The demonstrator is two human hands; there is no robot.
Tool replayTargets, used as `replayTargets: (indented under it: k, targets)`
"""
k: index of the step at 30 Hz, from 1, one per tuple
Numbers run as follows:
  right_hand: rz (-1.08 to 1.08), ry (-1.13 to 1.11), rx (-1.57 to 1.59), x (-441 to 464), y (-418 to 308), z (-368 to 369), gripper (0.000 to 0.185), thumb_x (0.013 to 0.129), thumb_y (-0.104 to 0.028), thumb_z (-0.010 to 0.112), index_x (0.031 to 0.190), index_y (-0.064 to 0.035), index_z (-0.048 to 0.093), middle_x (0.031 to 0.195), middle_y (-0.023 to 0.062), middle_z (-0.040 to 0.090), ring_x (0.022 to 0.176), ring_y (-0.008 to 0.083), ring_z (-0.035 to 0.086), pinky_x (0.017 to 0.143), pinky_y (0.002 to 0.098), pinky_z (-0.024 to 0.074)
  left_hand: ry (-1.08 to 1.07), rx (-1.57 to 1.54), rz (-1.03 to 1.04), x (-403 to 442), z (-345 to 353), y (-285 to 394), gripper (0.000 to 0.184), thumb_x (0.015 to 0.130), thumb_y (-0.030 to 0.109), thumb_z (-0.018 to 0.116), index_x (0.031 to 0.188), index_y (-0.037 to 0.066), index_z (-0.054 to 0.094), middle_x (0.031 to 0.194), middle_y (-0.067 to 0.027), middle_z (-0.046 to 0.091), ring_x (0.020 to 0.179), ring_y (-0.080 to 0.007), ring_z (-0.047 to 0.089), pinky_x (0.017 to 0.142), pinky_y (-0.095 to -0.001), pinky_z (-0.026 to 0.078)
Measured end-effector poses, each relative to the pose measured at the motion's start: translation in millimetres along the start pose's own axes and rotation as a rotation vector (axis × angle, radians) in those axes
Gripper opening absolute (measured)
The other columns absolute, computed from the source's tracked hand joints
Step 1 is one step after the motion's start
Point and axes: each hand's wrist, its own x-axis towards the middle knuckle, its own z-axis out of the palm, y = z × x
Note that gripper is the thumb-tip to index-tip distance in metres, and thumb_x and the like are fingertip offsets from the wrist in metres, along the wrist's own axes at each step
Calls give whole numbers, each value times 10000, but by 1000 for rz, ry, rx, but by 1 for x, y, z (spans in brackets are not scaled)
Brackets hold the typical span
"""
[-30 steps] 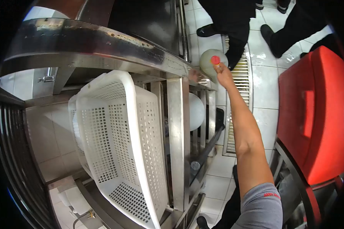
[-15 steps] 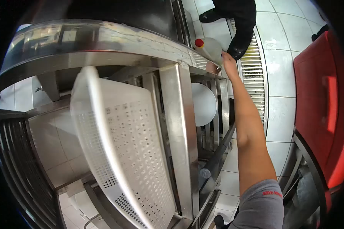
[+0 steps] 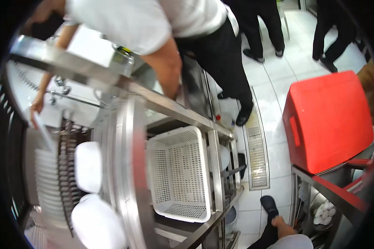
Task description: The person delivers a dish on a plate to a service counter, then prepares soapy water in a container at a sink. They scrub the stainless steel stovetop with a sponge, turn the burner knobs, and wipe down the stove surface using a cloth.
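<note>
While a co-worker in a white shirt (image 3: 124, 25) bends over beyond the grey stainless-steel frame (image 3: 133, 166), a big red box-shaped container (image 3: 328, 120) stands across the aisle. Within the frame sits a white rectangular plastic basket with perforated walls (image 3: 180, 174). Down on the floor, near the co-worker's black shoe (image 3: 244, 116), is a translucent plastic jug with a red cap (image 3: 227, 121), partly hidden by the frame; handling of it looks over, as no hand is on it, though what is left to do cannot be judged. Below a short grey sleeve (image 3: 293, 242), the right arm hangs steeply, its hand (image 3: 277, 220) low against the person's own black trouser leg (image 3: 266, 237); its fingers are too small to tell whether they are loose, clenched or gripping cloth, and the left hand is out of view
</note>
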Motion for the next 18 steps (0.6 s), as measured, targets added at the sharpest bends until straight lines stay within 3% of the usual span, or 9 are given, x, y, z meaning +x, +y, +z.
replayTargets:
  k: [5,7,9,10,12,15,16,18]
  targets:
    - [-272,-82,-291,-4,-56,-71,520,864,-462,498,1168,-56,610,1249,185,583,1161,352,550,971,464,450,-207,-331,16,-12,33,-51,1097,675,400,794,1437,-94,178,1452,-376,204,1359,-513,214,1119,-552,181]
    - [-362,-46,-458,17,-88,-118,567,837,-503,534,1221,-91,597,1284,160,573,1191,335,537,984,458,444,-210,-333,35,-19,11,-40,1061,747,446,739,1453,-72,141,1490,-365,116,1368,-511,188,1115,-562,179]
    - [-389,-35,-620,26,-127,-167,625,809,-545,570,1273,-125,584,1319,134,563,1220,318,524,997,452,438,-308,-382,-27,-26,9,-47,1050,782,506,692,1501,35,89,1537,-288,91,1388,-484,184,1101,-558,221]
    - [-378,-46,-690,28,-151,-191,657,795,-565,588,1299,-143,578,1337,121,558,1235,310,518,1003,448,435,-237,-416,58,-33,12,-57,1027,815,550,638,1506,42,74,1554,-255,78,1390,-474,193,1096,-559,233]
    - [-203,-233,-688,-89,-216,-245,575,847,-545,547,1239,-130,610,1275,118,593,1150,290,569,935,430,479,-247,-433,104,-55,5,-72,946,869,567,561,1517,79,73,1564,-234,73,1391,-456,219,1075,-581,266]
    - [-71,-372,-583,-232,-275,-256,485,920,-511,490,1148,-116,656,1180,109,644,1017,260,642,832,399,541,-229,-564,183,-98,9,-118,805,904,533,536,1485,63,235,1543,-256,139,1354,-440,316,1078,-509,324]
    - [-42,-356,-499,-284,-284,-244,445,954,-475,465,1070,-94,662,1103,80,660,885,231,668,754,350,561,-206,-616,171,-116,14,-137,767,909,526,533,1463,53,294,1532,-261,175,1339,-437,345,1078,-482,339]
    - [-92,-428,-359,-340,-290,-194,503,948,-496,494,1123,-44,630,1055,57,675,821,210,679,728,310,567,-144,-689,63,-157,41,-175,674,909,507,543,1377,34,439,1479,-261,300,1289,-424,421,1069,-429,368]
